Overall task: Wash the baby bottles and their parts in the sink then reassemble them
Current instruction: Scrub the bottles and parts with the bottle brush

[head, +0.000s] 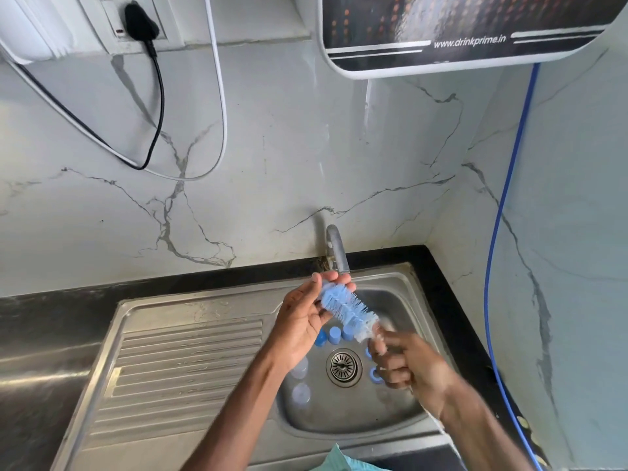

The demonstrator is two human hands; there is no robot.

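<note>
Now we hold the blue brush up over the sink, just under the tap. Our right hand grips the handle end, which looks blurry. Our left hand curls its fingers round the bristly end.

The bottle parts lie down in the bowl. The blue caps are at the back, the clear round pieces on the left, and a blue ring sits close to the drain. We cannot tell if water is running.

What could go wrong? The brush may be wet, so it could slip and fall on the parts. Bent bristles could spring back and flick drops up the wall, and there is a plug up there. Fast water could also push the small parts over the drain and block it.
</note>
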